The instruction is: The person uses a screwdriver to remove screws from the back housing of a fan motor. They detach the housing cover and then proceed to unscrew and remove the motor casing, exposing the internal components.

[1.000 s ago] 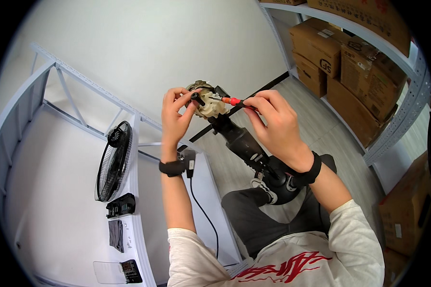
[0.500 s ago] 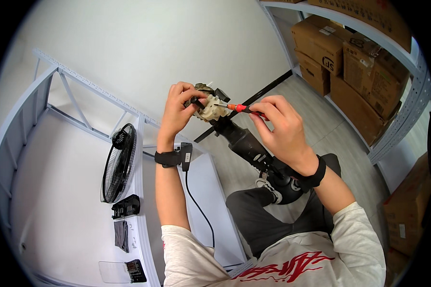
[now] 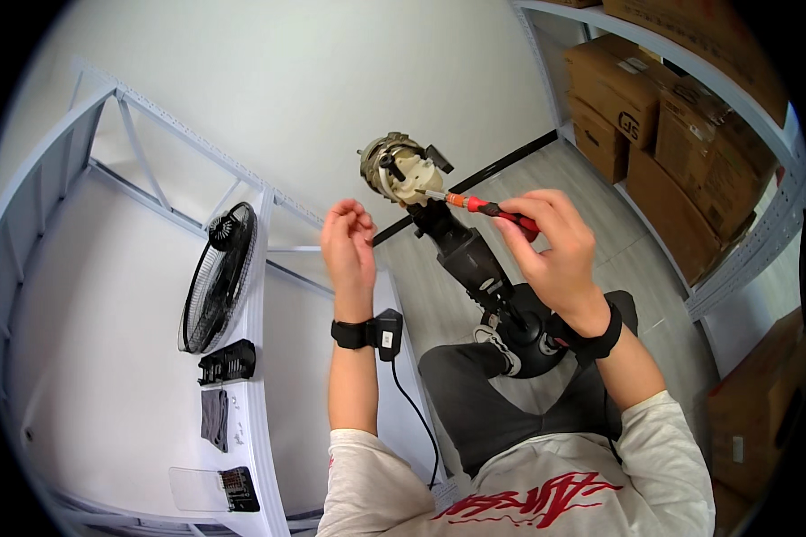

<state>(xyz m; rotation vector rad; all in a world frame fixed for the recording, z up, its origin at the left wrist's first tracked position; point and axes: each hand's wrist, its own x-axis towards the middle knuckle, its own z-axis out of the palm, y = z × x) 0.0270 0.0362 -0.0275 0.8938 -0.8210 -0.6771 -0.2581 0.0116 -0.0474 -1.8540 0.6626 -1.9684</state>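
Observation:
A red-and-black screwdriver (image 3: 493, 209) is in my right hand (image 3: 560, 255), which pinches its handle. Its tip points left at the off-white motor housing (image 3: 415, 174) of an electric fan; whether it touches cannot be told. Behind the housing shows the metal motor (image 3: 390, 143). The black fan stand (image 3: 475, 261) runs down to a round base (image 3: 542, 351) between my legs. My left hand (image 3: 349, 237) is raised just left of the motor, apart from it. Its fingers are curled in toward the thumb, and anything between them is hidden.
On the white shelf (image 3: 258, 430) at left lie a fan grille (image 3: 219, 282), a black plastic cover (image 3: 227, 362), a folded grey cloth (image 3: 215, 419), a bit set (image 3: 239, 490) and small loose parts (image 3: 238, 425). Cardboard boxes (image 3: 618, 89) fill the right rack. A cable (image 3: 415, 403) hangs from my left wrist.
My left hand has come off the motor and moved down. The screwdriver has shifted slightly right and down, still in my right hand. The motor housing now shows more fully.

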